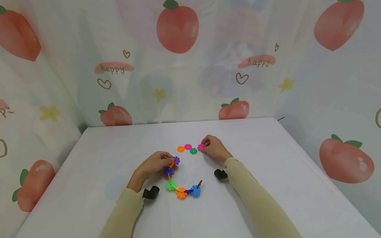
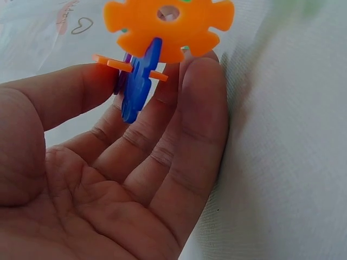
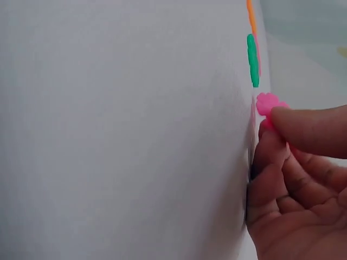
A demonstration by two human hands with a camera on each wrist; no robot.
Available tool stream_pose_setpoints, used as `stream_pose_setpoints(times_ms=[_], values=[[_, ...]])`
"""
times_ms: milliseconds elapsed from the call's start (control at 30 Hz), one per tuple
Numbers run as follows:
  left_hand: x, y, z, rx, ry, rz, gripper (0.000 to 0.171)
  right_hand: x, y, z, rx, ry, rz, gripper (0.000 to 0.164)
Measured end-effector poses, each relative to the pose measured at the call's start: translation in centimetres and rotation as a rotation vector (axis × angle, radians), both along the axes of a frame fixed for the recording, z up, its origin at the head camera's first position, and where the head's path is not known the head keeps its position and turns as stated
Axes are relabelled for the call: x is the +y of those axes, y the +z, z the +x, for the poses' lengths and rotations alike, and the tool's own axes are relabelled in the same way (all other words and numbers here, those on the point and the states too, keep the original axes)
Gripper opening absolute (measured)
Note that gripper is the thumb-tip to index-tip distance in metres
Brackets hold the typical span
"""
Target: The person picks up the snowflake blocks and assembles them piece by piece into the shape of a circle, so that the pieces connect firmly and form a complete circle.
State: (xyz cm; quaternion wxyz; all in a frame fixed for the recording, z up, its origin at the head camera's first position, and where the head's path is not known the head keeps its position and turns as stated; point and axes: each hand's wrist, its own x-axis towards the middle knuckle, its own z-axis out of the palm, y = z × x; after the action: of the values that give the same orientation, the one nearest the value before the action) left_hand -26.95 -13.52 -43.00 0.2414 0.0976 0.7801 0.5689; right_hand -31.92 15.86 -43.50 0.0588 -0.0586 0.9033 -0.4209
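Observation:
A chain of notched plastic discs (image 1: 182, 193) in orange, green, blue and purple curves over the white table. My left hand (image 1: 154, 165) holds the chain's upper end, near its purple disc (image 1: 177, 160). In the left wrist view the thumb and fingers are around a blue disc (image 2: 140, 81), with an orange disc (image 2: 122, 16) slotted into it. Farther right, my right hand (image 1: 216, 147) pinches a pink disc (image 3: 267, 103) between thumb and forefinger, just above the table. Beside it lie loose discs: a green one (image 1: 193, 151), another pink one (image 1: 188, 146) and an orange one (image 1: 181, 149).
The white table (image 1: 253, 205) reaches back to a curtain (image 1: 190, 86) printed with peaches. A black camera mount (image 1: 151, 192) is on the left wrist, and a second black mount (image 1: 220, 174) on the right. The chain's free end has a brown disc (image 1: 199, 182) standing edge-on.

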Motion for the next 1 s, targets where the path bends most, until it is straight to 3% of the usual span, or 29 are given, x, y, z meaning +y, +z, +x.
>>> stream_pose_setpoints(times_ms=[333, 567, 1000], values=[[0.1, 0.4, -0.2, 0.035, 0.064, -0.091, 0.021, -0.5, 0.6, 1.1, -0.039, 0.108, -0.134, 0.006], [0.2, 0.5, -0.1, 0.034, 0.071, -0.112, 0.021, -2.0, 1.0, 2.1, -0.04, 0.192, -0.168, 0.005], [0.3, 0.7, -0.2, 0.027, 0.082, -0.081, 0.022, -4.6, 1.8, 3.9, -0.034, 0.306, -0.182, 0.003]])
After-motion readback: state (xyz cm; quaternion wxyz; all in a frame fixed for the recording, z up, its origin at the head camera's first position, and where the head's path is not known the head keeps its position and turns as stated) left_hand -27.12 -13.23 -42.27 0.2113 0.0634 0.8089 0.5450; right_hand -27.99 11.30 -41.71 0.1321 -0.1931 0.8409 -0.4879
